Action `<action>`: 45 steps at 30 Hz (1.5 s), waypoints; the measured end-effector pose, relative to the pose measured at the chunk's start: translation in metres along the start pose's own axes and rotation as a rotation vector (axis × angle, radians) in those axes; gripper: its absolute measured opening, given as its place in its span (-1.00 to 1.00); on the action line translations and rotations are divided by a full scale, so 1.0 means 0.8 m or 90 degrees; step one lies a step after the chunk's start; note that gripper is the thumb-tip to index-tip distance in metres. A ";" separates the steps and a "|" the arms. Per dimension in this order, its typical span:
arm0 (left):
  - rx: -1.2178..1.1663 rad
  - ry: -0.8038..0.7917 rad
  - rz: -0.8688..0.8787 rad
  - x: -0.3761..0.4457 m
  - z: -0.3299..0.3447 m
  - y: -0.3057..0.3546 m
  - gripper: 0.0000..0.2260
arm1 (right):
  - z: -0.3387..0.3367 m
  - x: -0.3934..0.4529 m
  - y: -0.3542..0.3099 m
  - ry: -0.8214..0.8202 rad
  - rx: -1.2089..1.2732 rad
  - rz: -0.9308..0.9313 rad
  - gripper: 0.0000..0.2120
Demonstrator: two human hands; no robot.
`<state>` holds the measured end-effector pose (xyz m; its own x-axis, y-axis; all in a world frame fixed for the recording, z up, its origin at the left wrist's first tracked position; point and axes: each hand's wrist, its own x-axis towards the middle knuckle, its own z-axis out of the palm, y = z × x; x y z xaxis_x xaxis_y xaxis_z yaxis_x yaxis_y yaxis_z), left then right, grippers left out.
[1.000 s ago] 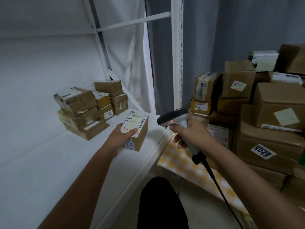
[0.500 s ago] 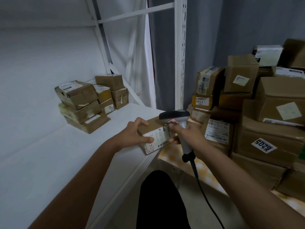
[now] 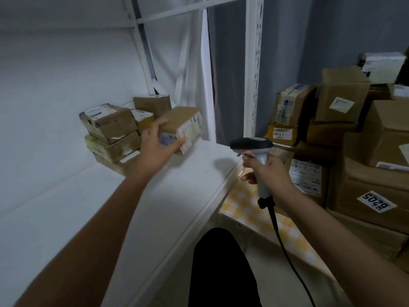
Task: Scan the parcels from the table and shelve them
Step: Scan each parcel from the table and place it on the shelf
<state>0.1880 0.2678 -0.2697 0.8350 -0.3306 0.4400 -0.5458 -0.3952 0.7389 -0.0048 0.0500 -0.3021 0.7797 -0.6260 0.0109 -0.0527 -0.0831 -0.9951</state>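
At the far left, on the white shelf (image 3: 66,218), a stack of small cardboard parcels (image 3: 110,131) sits against the back wall, some bearing white labels, the lower ones partly hidden by the arm in front. Just right of that stack, the left hand (image 3: 156,149) holds a small brown parcel (image 3: 182,127) in the air above the shelf board, fingers curled under its near end and thumb over the top edge; the parcel is tilted, its labelled side facing down and toward the right, and it touches neither the shelf nor the stacked parcels. It is motion-blurred, so the label cannot be read.

Beyond the shelf's front edge stands a white perforated upright (image 3: 251,69). To its right the right hand (image 3: 269,173) grips the pale handle of a barcode scanner (image 3: 252,145), fingers wrapped round it, the dark head pointing left toward the shelf. A black cable (image 3: 285,247) runs down from the handle's base.

Under that hand lies a bench covered with a yellow-and-white checked cloth (image 3: 254,207). Farther right, large cardboard boxes (image 3: 376,173) are piled high on it; one carries a label reading "6205" upside down (image 3: 375,201), another "3-5302" (image 3: 280,134).
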 end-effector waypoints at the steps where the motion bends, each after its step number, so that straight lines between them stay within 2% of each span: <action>1: 0.023 0.034 0.002 0.025 -0.010 -0.001 -0.38 | 0.002 0.004 0.000 0.004 -0.005 -0.001 -0.70; 7: 0.215 0.153 0.027 0.151 -0.051 0.008 -0.40 | 0.012 0.016 -0.013 0.006 -0.053 -0.043 -0.78; 12: 0.336 0.218 -0.018 0.212 -0.062 0.006 -0.37 | 0.013 0.027 -0.023 0.012 -0.078 -0.063 -0.85; 18: 0.446 0.192 -0.065 0.242 -0.067 -0.009 -0.36 | 0.013 0.035 -0.024 0.015 -0.079 -0.062 -0.92; 24: 0.540 0.114 -0.106 0.252 -0.060 -0.020 -0.26 | 0.014 0.040 -0.020 0.015 -0.097 -0.045 -0.79; 28: 0.597 0.074 -0.101 0.257 -0.053 -0.023 -0.40 | 0.015 0.043 -0.015 0.011 -0.103 -0.030 -0.72; 30: 0.601 0.072 -0.105 0.258 -0.051 -0.026 -0.46 | 0.015 0.043 -0.015 0.008 -0.103 -0.026 -0.74; 33: 0.606 0.071 -0.111 0.261 -0.052 -0.030 -0.43 | 0.014 0.044 -0.014 0.008 -0.106 -0.022 -0.72; 39: 0.561 0.074 -0.188 0.257 -0.049 -0.045 -0.47 | 0.013 0.043 -0.018 0.014 -0.122 -0.018 -0.70; 42: 0.577 0.096 -0.168 0.250 -0.046 -0.050 -0.45 | 0.014 0.044 -0.018 0.012 -0.125 -0.020 -0.77; 45: 0.614 0.121 -0.064 0.229 -0.043 -0.038 -0.47 | 0.016 0.044 -0.015 0.013 -0.129 -0.022 -0.79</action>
<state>0.3598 0.2485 -0.1944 0.8320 -0.1472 0.5349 -0.2244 -0.9710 0.0819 0.0311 0.0386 -0.2914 0.7706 -0.6355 0.0482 -0.1527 -0.2575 -0.9541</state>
